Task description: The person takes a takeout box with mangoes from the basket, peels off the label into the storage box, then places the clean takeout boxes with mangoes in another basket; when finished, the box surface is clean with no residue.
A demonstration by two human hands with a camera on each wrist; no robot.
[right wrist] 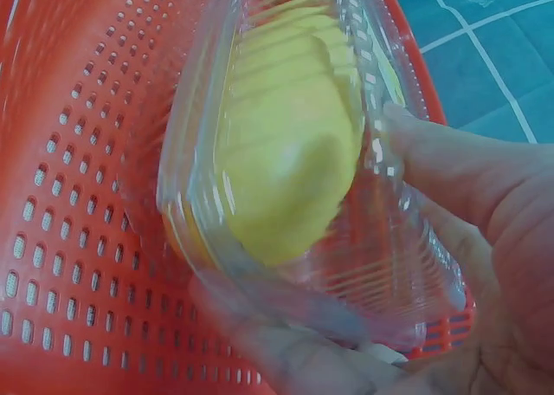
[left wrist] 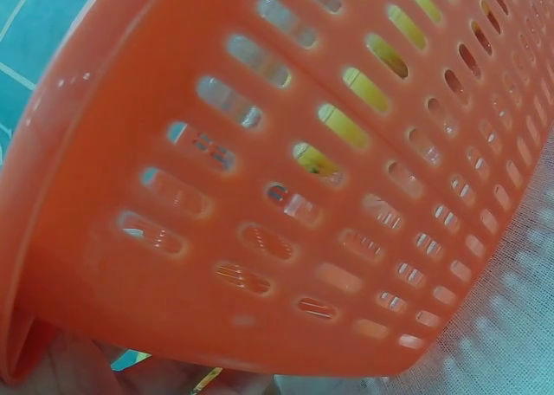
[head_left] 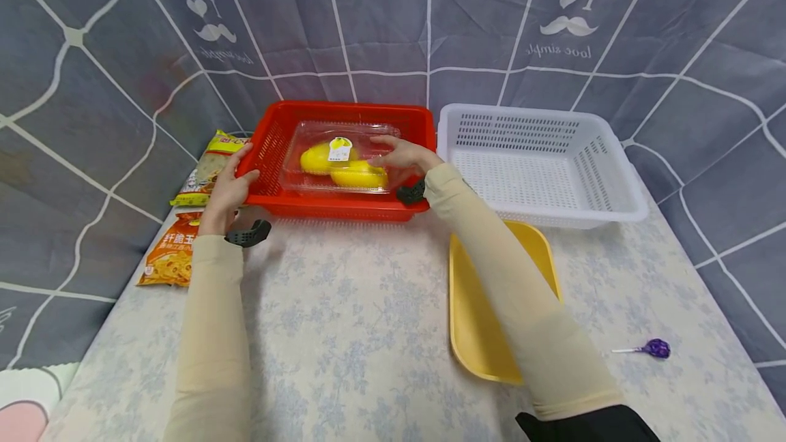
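A red plastic basket (head_left: 325, 209) with slotted walls stands against the back curtain. Inside it is a clear plastic box (head_left: 368, 131) holding yellow fruits (head_left: 358, 174), with a white label (head_left: 340, 149) on its lid. My right hand (head_left: 402, 157) grips this clamshell box at its right end; the right wrist view has the thumb on one side and fingers (right wrist: 286, 347) around the other. At the basket's left rim, my left hand (head_left: 227, 189) holds the edge. Only a bit of that hand (left wrist: 65, 369) shows under the rim in the left wrist view.
To the right stands a white slotted basket (head_left: 540, 213). A yellow tray (head_left: 475, 319) lies in front of it, partly under my right forearm. Two snack bags, one yellow (head_left: 211, 168) and one orange (head_left: 172, 254), lie left of the red basket. A purple lollipop (head_left: 657, 348) lies at the right.
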